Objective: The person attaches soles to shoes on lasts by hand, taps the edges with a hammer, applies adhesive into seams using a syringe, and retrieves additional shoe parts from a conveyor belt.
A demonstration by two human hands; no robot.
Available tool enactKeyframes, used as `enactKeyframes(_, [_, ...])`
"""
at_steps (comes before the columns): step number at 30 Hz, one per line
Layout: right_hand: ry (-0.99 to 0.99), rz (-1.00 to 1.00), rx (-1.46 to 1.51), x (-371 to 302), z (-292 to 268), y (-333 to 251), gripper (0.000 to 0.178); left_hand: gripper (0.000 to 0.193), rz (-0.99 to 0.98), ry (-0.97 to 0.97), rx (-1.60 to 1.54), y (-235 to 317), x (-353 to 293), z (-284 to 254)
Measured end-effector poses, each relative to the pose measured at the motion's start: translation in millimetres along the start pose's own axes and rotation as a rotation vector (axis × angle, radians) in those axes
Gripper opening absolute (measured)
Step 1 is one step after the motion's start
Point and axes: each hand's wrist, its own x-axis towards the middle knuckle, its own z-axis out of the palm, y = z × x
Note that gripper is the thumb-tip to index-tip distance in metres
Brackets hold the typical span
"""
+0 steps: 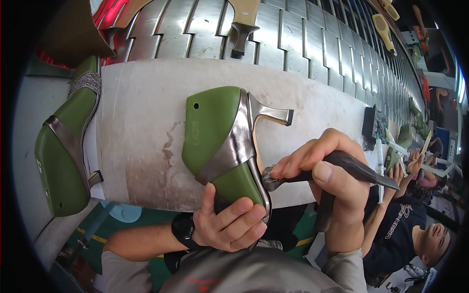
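A green shoe last wears a metallic pewter-coloured high-heeled shoe. It lies on its side over the pale worktable, its slim heel pointing right. My left hand is wrapped around the toe end, near the table's front edge. In my right hand is a dark hammer, gripped close to its head. Its rounded, worn face meets the sole edge near the forefoot. The tapered end points right, and part of the handle hangs below my palm.
Another green last with a metallic shoe stands left. Beyond the table runs a metal slat conveyor carrying a beige heeled piece. A brown box is far left. Right are a black block, a syringe and a co-worker.
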Motion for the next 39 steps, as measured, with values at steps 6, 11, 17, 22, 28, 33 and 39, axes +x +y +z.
enactKeyframes(6, [0.058,-0.106,0.016,10.8,13.0,13.2,0.015,0.04,0.033,-0.071,-0.032,-5.9,-2.2,-11.1])
enactKeyframes(11, [0.054,0.058,-0.281,39.1,19.9,-19.3,0.029,0.041,0.059,-0.092,-0.051,-7.6,2.5,-14.8])
enactKeyframes(17, [-0.111,0.208,-0.244,55.5,14.5,-30.0,0.02,0.039,0.076,-0.043,0.045,-11.1,-3.3,-8.4])
enactKeyframes(22, [-0.118,0.196,-0.269,45.4,6.3,-19.8,0.019,0.04,0.056,-0.065,0.055,-8.5,1.8,-9.3])
enactKeyframes(28, [-0.04,0.119,-0.115,21.1,1.1,6.6,0.019,0.041,0.058,-0.033,0.097,-13.4,1.0,-10.3])
enactKeyframes(33, [0.142,-0.124,-0.002,11.8,24.8,24.9,0.022,0.039,0.034,-0.065,0.059,-9.3,0.5,-14.3])
enactKeyframes(39, [0.079,-0.06,-0.196,44.8,35.5,-7.3,0.02,0.036,0.054,-0.071,0.013,-14.7,2.9,-18.0])
